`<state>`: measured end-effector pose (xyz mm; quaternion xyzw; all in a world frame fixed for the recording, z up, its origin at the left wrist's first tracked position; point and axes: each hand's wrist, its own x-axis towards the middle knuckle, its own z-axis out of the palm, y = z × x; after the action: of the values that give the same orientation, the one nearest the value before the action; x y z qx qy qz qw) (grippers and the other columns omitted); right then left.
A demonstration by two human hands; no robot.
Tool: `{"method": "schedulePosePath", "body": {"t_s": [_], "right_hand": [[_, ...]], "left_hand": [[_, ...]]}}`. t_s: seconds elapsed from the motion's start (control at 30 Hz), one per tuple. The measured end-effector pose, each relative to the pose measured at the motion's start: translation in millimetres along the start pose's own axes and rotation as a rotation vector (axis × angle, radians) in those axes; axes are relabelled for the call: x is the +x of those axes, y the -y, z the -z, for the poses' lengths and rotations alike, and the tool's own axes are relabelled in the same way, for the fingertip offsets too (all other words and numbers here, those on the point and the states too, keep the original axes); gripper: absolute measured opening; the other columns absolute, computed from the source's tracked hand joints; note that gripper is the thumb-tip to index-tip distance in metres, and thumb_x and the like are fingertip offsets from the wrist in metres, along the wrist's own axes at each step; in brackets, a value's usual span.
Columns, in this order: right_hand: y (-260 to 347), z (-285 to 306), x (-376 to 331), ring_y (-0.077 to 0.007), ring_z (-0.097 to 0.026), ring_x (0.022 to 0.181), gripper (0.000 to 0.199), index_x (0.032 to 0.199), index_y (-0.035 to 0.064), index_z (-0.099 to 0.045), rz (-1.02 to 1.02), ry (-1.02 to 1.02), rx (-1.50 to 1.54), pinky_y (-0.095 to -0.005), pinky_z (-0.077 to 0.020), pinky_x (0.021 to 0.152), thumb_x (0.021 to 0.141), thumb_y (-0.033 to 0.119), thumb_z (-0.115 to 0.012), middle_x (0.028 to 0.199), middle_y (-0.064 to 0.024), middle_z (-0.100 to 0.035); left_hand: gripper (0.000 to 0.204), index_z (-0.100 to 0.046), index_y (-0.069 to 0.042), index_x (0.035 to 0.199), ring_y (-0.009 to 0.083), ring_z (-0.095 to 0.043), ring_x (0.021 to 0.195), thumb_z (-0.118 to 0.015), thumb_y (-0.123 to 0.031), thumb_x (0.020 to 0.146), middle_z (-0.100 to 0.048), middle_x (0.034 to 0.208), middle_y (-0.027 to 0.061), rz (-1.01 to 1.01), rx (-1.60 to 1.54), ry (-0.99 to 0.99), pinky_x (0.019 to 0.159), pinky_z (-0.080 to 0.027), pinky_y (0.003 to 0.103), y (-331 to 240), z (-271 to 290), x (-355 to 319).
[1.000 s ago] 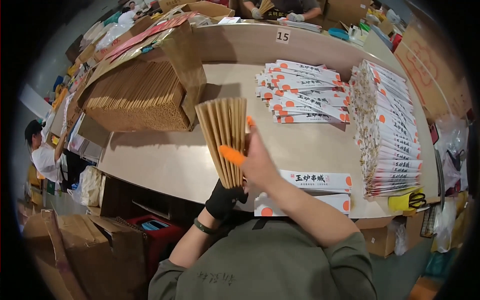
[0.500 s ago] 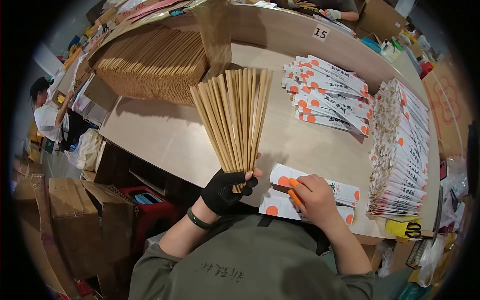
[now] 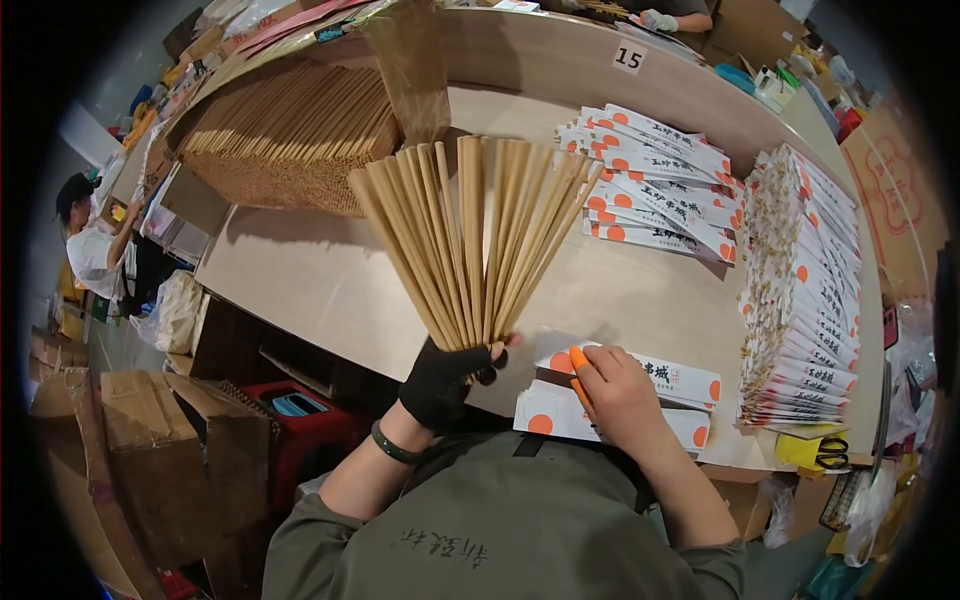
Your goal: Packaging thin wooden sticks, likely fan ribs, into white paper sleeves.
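Note:
My left hand (image 3: 440, 385), in a black fingerless glove, grips the lower ends of a fanned bunch of wooden chopsticks (image 3: 475, 240) whose upper ends spread above the table. To its right, my right hand (image 3: 620, 395) has orange covers on its thumb and a finger. Its curled fingers press on a white paper sleeve (image 3: 680, 380) with orange dots, whose left end is blurred. Another paper sleeve (image 3: 560, 405) lies nearer to me, partly under that hand. A dark gap shows between the sleeves.
A large stack of chopsticks (image 3: 285, 135) stands at the back left beside a clear plastic bag (image 3: 405, 70). Filled sleeves lie in a loose pile (image 3: 660, 185) and a tall row (image 3: 815, 300) at the right. Black-handled scissors (image 3: 831, 453) sit at the table's right front edge.
The chopsticks in my left hand have fanned out wider. My right hand has shifted slightly left, and the upper sleeve's left end has moved. The view has shifted slightly.

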<state>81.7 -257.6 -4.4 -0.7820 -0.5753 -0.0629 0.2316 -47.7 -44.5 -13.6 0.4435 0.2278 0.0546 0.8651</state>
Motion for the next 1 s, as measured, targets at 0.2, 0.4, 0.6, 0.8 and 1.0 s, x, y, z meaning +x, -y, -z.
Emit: {"method": "schedulePosePath", "body": {"t_s": [0.2,0.4,0.6,0.8,1.0], "right_hand": [[1.3,-2.4,-4.5,-0.0299,-0.057,0.092,0.031,0.099,-0.0052,-0.062,0.026,0.010,0.035,-0.0372,-0.0500,0.077,0.070,0.005,-0.065,0.105,-0.0148,-0.060],[-8.3,0.0,-5.8,-0.0366,-0.054,0.102,0.037,0.094,-0.0018,-0.064,-0.043,-0.015,0.157,-0.0422,-0.0467,0.086,0.059,0.008,-0.073,0.111,-0.0173,-0.059],[-21.4,9.1,0.8,-0.0339,-0.059,0.096,0.050,0.120,0.0006,-0.053,-0.380,0.276,0.542,-0.0402,-0.0512,0.079,0.075,0.011,-0.071,0.106,-0.0164,-0.061],[-17.8,10.7,4.9,-0.0322,-0.057,0.092,0.060,0.125,0.0027,-0.051,-0.288,0.243,0.215,-0.0402,-0.0465,0.080,0.072,0.018,-0.076,0.101,-0.0124,-0.059],[-18.9,3.4,-3.3,-0.0321,-0.057,0.093,0.059,0.120,-0.0001,-0.052,-0.276,0.206,0.185,-0.0407,-0.0462,0.079,0.070,0.018,-0.077,0.102,-0.0137,-0.060]], "left_hand": [[0.038,-0.066,-0.007,0.115,0.0238,-0.065,0.082,-0.066,0.000,0.078,-0.067,0.095,0.0119,-1.169,1.278,-0.580,0.071,-0.053,0.030,-23.9,28.7,13.6],[0.038,-0.067,-0.014,0.113,0.0246,-0.063,0.080,-0.068,-0.005,0.076,-0.066,0.095,0.0108,-1.288,1.569,-0.498,0.067,-0.052,0.030,-38.1,32.4,2.9],[0.036,-0.065,-0.009,0.113,0.0241,-0.064,0.082,-0.067,-0.003,0.078,-0.066,0.095,0.0128,-1.087,1.443,-0.441,0.067,-0.052,0.030,-18.2,23.2,12.4],[0.034,-0.060,-0.001,0.101,0.0288,-0.067,0.079,-0.072,-0.015,0.073,-0.067,0.084,0.0146,-0.063,0.727,-0.331,0.070,-0.052,0.038,42.3,0.5,21.6],[0.033,-0.060,-0.001,0.101,0.0235,-0.066,0.073,-0.070,-0.014,0.072,-0.066,0.081,0.0131,-0.217,0.792,-0.211,0.065,-0.052,0.036,45.7,-25.4,38.3]]}}
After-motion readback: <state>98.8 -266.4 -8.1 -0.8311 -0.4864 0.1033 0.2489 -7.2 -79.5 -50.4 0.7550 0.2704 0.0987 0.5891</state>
